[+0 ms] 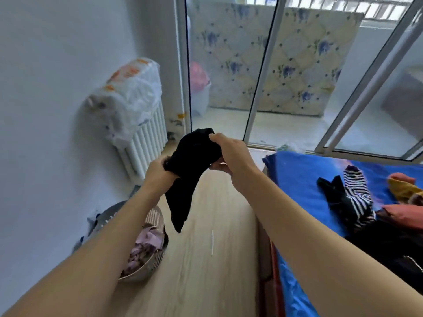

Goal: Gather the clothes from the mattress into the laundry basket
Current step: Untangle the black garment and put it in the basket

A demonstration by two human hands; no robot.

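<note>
A black garment (190, 170) hangs in the air over the wooden floor, gripped at its top by my right hand (229, 154) and at its left edge by my left hand (158, 172). Its loose end dangles down beside the laundry basket (158, 255), which stands on the floor at lower left, partly hidden by my left forearm, with lilac clothes (146, 245) inside. On the right lies the mattress with a blue cover (299, 177). On it rest a striped sock (357, 191), a small black piece (332, 186), yellow and orange clothes (402, 186) and a dark pile (386, 245).
A white radiator (146, 143) with a plastic-wrapped bundle (128, 97) on top stands against the left wall. Sliding glass doors (258, 72) lie ahead, with a floral mattress (274, 58) upright behind them. A thin white strip (212, 242) lies on the floor.
</note>
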